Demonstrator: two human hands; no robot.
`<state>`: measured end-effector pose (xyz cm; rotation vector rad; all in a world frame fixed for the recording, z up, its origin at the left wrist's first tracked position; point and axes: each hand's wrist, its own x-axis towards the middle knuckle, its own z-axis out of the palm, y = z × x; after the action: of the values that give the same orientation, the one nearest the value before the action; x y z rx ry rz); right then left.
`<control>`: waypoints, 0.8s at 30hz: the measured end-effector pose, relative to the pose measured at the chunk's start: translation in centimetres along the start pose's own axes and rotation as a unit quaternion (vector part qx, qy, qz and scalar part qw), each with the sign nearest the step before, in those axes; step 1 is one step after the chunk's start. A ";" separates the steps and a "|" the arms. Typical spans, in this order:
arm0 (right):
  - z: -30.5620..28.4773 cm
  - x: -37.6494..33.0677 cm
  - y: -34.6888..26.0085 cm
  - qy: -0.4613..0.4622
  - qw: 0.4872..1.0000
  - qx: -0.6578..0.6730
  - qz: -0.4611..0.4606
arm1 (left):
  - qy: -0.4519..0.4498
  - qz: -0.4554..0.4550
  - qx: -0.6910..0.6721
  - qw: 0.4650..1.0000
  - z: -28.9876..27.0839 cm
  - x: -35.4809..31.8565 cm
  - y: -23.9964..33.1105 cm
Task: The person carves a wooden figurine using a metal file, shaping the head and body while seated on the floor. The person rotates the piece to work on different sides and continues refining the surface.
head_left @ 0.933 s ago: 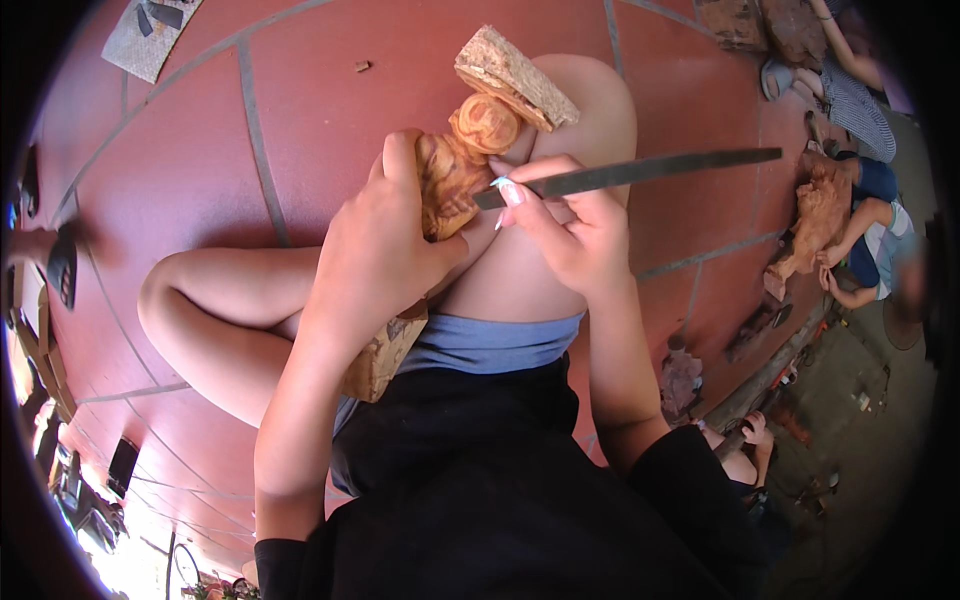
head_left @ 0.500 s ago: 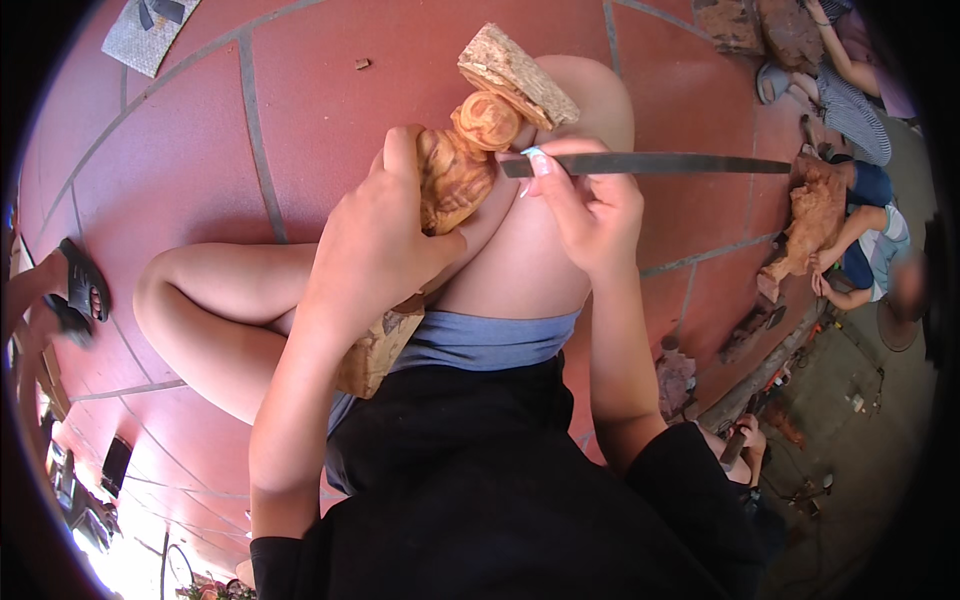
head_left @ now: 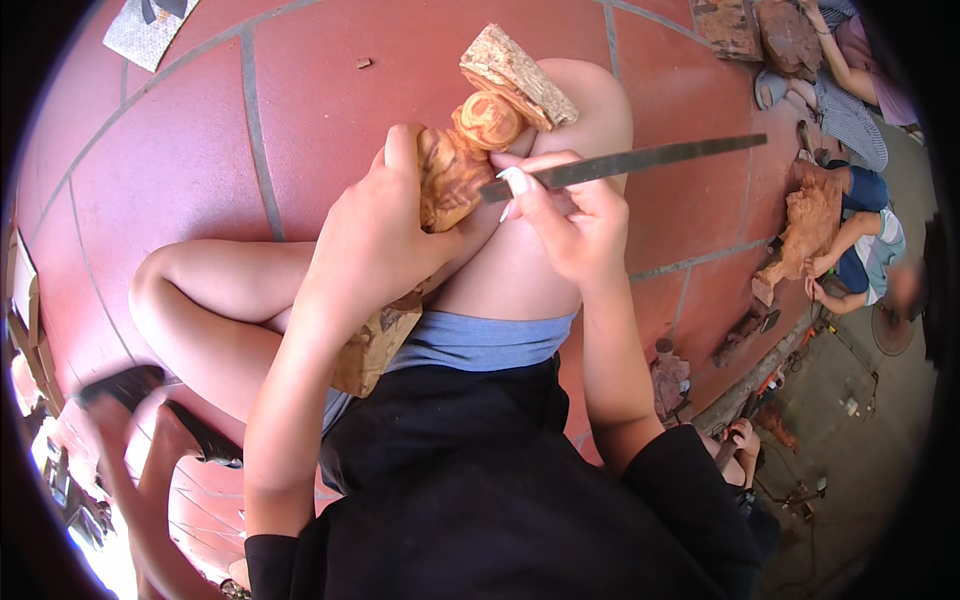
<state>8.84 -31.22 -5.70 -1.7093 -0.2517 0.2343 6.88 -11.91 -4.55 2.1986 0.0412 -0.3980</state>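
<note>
A carved wooden figure with a rounded head lies across my lap, its rough, uncarved top block resting by my right knee. My left hand wraps round the figure's body and grips it. Below that hand, the pale base block of the carving shows against my shorts. In my right hand is a long, flat, dark file, pinched between thumb and fingers close to one end. That end is at the carving's side; whether it touches the wood I cannot tell. The file's far end points to the right, slightly raised.
Red tiled floor surrounds me. A passer-by's dark sandals are at the lower left. On the right, other people sit beside wooden carvings, with cables and tools on the grey floor. A small wood chip lies ahead.
The file has tilted, its far end rising, and its near end has shifted down and left along the carving. My left hand keeps its hold. The passer-by has moved nearer at lower left.
</note>
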 end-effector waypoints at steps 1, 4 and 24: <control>0.0 0.1 -0.1 0.011 1.000 -0.002 0.004 | 0.009 0.004 0.003 1.000 0.1 -0.1 0.0; -0.5 0.4 0.2 0.034 0.999 0.001 0.009 | -0.023 -0.027 -0.009 0.999 -0.3 0.0 0.1; 1.6 0.3 -0.2 0.034 0.999 0.022 -0.020 | 0.037 -0.004 0.024 0.999 0.4 -0.7 0.9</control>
<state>8.67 -29.63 -5.69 -1.6636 -0.2272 0.1507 6.31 -12.67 -3.86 2.2605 0.0827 -0.3245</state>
